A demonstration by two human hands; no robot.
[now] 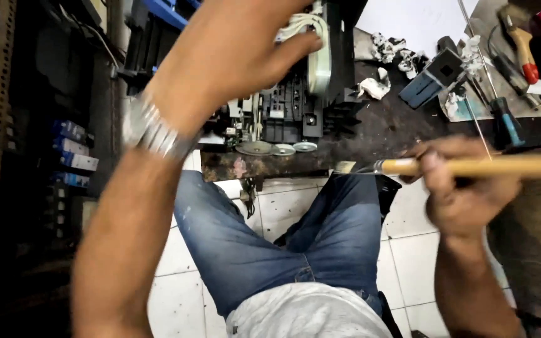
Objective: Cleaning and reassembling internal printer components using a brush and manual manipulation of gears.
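My left hand (233,44), with a metal watch on the wrist, is raised over an opened black machine (295,106) full of plastic parts and wires. Its fingers close around the top of a pale curved part and white cable (317,47) at the machine's upper edge. My right hand (464,188) grips the wooden handle of a paintbrush (489,166) held level, with the bristle end pointing left toward the worktop's front edge. My legs in blue jeans sit below.
The dark worktop (383,125) carries crumpled dirty rags (396,53), a blue-handled screwdriver (505,125), an orange-handled tool (524,50) and a small blue-black part (433,78). Shelves with blue boxes (73,153) stand at left. White floor tiles (283,206) lie beneath.
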